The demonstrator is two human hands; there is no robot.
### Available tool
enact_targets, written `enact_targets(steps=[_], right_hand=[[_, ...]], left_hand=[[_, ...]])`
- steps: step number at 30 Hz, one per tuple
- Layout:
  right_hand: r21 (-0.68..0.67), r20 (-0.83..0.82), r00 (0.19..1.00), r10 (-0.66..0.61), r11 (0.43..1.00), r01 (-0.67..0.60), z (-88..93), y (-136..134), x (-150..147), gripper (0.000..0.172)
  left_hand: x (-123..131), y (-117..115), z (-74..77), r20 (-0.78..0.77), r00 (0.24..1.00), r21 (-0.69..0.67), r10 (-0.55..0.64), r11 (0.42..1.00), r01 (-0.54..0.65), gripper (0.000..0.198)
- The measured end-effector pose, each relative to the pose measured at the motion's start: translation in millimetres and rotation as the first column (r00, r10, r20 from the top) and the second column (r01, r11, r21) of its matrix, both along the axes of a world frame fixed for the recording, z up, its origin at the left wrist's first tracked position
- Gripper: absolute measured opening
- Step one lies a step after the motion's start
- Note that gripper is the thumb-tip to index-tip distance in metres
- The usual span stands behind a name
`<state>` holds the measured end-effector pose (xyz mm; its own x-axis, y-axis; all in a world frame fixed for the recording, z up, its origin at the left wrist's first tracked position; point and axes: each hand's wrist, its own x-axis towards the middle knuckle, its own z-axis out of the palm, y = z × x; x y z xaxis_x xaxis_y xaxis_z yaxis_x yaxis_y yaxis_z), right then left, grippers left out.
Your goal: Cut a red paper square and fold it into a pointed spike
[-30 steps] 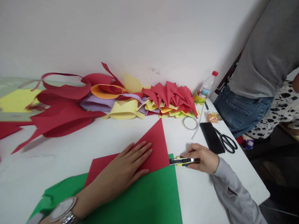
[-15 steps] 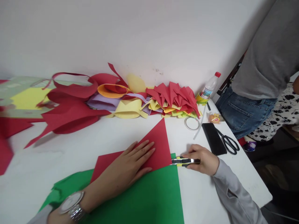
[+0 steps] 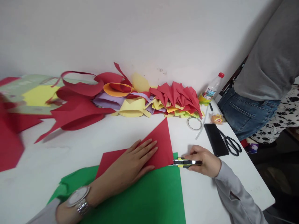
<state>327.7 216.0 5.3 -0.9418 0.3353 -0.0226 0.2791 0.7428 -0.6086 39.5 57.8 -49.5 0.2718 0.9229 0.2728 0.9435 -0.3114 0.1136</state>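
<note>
Beyond red paper (image 3: 163,144), tape roll (image 3: 194,129), bottle (image 3: 211,91)

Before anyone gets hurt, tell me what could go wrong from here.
The cutter in the right hand points toward the left hand, which lies flat on the red paper; a slip could nick it. The green paper lies partly under the red paper, so too deep a stroke might mark it too. The scissors lie close to the table's edge and might get knocked off.
</note>
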Motion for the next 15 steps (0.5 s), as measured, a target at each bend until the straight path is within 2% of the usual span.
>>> enact_targets(steps=[5,11,15], right_hand=[[-0.005,0.049,0.999,0.000,1.000,0.000,4.8,4.1,4.6,0.047],[0.035,0.023,0.999,-0.033,0.999,0.032,3.6,0.9,1.5,0.044],[0.009,0.033,0.999,-0.016,1.000,0.016,3.8,-0.5,1.5,0.045]], left_hand=[[0.3,0.0,1.1,-0.014,1.000,0.003,0.005,1.000,-0.005,0.060],[1.5,0.1,4.1,-0.014,1.000,-0.015,0.007,1.000,-0.007,0.059],[1.9,0.0,4.3,-0.007,1.000,-0.029,0.009,1.000,-0.009,0.060]])
